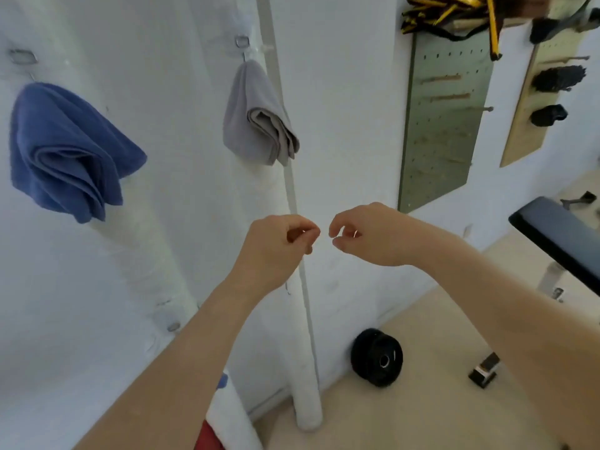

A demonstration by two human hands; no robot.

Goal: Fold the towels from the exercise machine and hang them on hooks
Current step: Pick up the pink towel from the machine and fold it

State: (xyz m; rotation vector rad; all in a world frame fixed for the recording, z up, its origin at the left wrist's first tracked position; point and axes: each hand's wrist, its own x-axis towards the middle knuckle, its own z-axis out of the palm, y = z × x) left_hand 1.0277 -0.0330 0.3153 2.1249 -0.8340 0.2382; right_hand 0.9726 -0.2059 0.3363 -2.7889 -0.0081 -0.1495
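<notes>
I am looking through the head camera at a white wall, and I am taking the white wall strip [291,190] as my landmark. The grey towel [256,121] is hanging folded just left of the strip, partly overlapping it, its top corner caught on a small metal hook [243,42]. The blue towel [68,151] is hanging well to the left of the strip, bunched in loose folds below a second hook [22,56]. I am judging both as soft, light terry cloth that is sagging under its own weight, floppy and not fragile. If either needs tidying, I am thinking the best hold is a pinch at the two top corners or along a folded edge, so the layers are not sliding apart. The left hand [276,245] is hovering in front of the strip, below the grey towel. The right hand [367,235] is hovering just right of the strip, and the two are nearly meeting at the fingertips. Each grip is drawn together, fingers curled in with thumb close to forefinger, and I am seeing nothing held in either. Both forearms are reaching up and forward from the bottom of the view, wrists slightly bent. Low and right of the strip a black weight plate [376,357] is resting on the floor.
</notes>
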